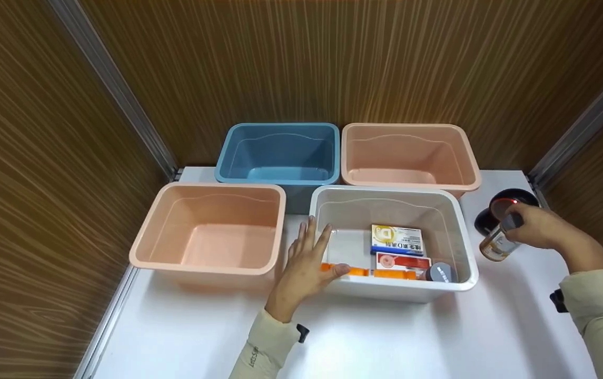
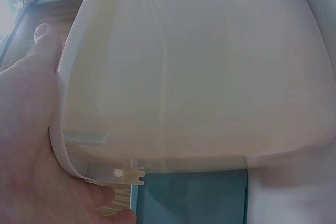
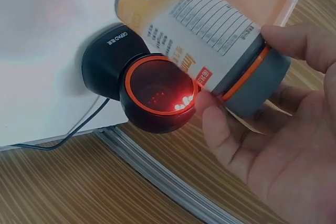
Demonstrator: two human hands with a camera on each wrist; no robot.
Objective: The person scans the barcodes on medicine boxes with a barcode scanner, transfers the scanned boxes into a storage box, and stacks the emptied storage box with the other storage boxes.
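The right hand (image 1: 535,226) held a tilted, labelled bottle (image 3: 191,27) by its dark-capped end, just beside a black scanner (image 3: 142,80) that glowed red, to the right of the white bin (image 1: 385,290). The left hand (image 1: 304,266), its fingers spread wide, touched the bin near its front left corner; inside lay a yellow-and-white box (image 1: 397,239), a red-and-white box (image 1: 404,261), orange items (image 1: 394,274) and a grey-lidded container (image 1: 441,272)

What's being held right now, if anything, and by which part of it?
The right hand holds a bottle by its grey cap end; the left hand rests with spread fingers on the white bin.
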